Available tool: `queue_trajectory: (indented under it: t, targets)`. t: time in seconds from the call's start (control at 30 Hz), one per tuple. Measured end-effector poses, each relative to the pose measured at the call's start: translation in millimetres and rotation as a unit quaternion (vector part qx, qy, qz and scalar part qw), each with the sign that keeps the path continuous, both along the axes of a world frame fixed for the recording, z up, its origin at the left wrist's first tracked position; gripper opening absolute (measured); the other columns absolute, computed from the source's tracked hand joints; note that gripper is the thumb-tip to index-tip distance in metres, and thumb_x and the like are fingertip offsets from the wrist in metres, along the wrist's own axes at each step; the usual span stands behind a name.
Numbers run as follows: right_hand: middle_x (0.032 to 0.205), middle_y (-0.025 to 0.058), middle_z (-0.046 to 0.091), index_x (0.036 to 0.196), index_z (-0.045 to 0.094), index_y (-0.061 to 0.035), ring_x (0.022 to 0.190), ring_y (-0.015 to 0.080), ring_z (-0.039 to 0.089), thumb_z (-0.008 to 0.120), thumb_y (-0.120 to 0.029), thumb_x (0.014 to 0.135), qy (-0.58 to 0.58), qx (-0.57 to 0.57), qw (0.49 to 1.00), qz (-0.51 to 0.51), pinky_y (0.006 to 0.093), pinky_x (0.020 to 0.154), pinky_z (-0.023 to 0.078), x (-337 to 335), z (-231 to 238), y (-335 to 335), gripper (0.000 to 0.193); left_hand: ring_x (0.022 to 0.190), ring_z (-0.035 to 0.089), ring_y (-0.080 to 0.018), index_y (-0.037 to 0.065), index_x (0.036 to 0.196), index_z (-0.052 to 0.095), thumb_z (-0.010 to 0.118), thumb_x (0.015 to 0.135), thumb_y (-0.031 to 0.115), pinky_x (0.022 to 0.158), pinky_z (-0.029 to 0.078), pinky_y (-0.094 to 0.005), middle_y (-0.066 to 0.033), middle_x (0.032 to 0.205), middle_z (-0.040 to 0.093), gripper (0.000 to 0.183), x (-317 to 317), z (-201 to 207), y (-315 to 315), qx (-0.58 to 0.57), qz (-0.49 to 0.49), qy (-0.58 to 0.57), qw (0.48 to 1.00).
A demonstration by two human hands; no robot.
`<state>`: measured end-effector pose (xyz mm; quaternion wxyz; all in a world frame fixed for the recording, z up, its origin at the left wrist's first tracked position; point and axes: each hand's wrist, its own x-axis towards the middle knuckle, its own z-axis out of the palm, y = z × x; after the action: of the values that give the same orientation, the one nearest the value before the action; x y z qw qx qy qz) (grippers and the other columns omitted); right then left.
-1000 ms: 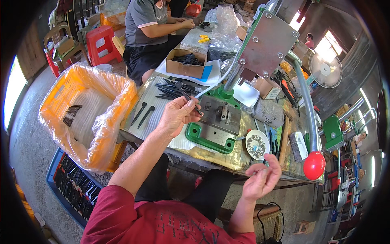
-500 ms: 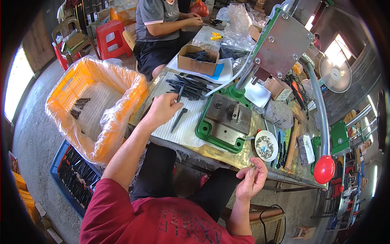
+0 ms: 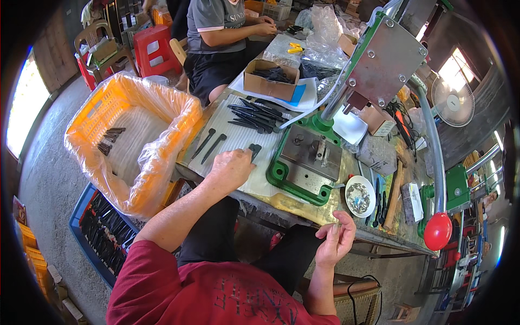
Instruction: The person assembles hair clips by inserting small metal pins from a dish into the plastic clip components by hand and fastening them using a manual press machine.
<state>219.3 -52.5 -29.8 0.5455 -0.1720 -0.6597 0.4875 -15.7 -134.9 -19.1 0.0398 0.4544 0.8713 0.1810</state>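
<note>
My left hand [image 3: 233, 169] is closed over the near part of the white ribbed mat [image 3: 260, 187]. Black flat heads [image 3: 255, 148] stick out just past its fingertips, seemingly of two slim tapered black parts whose shafts the hand hides. Left of it, two more slim black parts [image 3: 214, 149] lie side by side on the mat. A loose pile of such parts [image 3: 254, 115] lies beyond. My right hand [image 3: 336, 238] hovers in front of the table edge with thumb and fingers pinched together; what they hold, if anything, is too small to name.
Right of the mat stands a green-based press [image 3: 303, 162] with a red-knobbed lever [image 3: 437, 231]. A white bowl of small metal pieces [image 3: 359, 196] sits beside it. Left is a plastic-lined orange crate [image 3: 184, 116], with a blue crate [image 3: 81, 238] below. Across the table sits a person [image 3: 216, 38].
My left hand has come down from the pile toward the near edge of the mat, over the lone black part. Two parts at the left now show. My right hand is nearly unchanged.
</note>
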Motion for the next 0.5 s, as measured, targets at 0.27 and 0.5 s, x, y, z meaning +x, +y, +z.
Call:
queue_trajectory:
  t: [0.27, 0.5]
  targets:
    - [0.098, 0.0134, 0.048, 0.099, 0.042, 0.0032, 0.045, 0.0087, 0.044, 0.044, -0.012, 0.082, -0.013, -0.027, 1.0, 0.0, 0.0174, 0.042, 0.036, 3, -6, 1, 0.023, 0.078, 0.055, -0.0302, 0.007, 0.084, 0.056, 0.053, 0.073, 0.021, 0.068, 0.043, -0.0392, -0.0115, 0.083, 0.057, 0.017, -61, -6, 33, 0.123, 0.008, 0.046, 0.991]
    - [0.096, 0.0125, 0.048, 0.098, 0.042, 0.0028, 0.045, 0.0084, 0.044, 0.044, -0.011, 0.082, -0.021, -0.032, 0.999, -0.003, 0.0175, 0.042, 0.036, 2, -9, 1, 0.021, 0.081, 0.053, -0.0262, 0.009, 0.085, 0.057, 0.055, 0.072, 0.015, 0.069, 0.043, -0.0362, -0.0066, 0.084, 0.051, 0.015, -85, -19, 59, 0.095, -0.109, 0.097, 0.985]
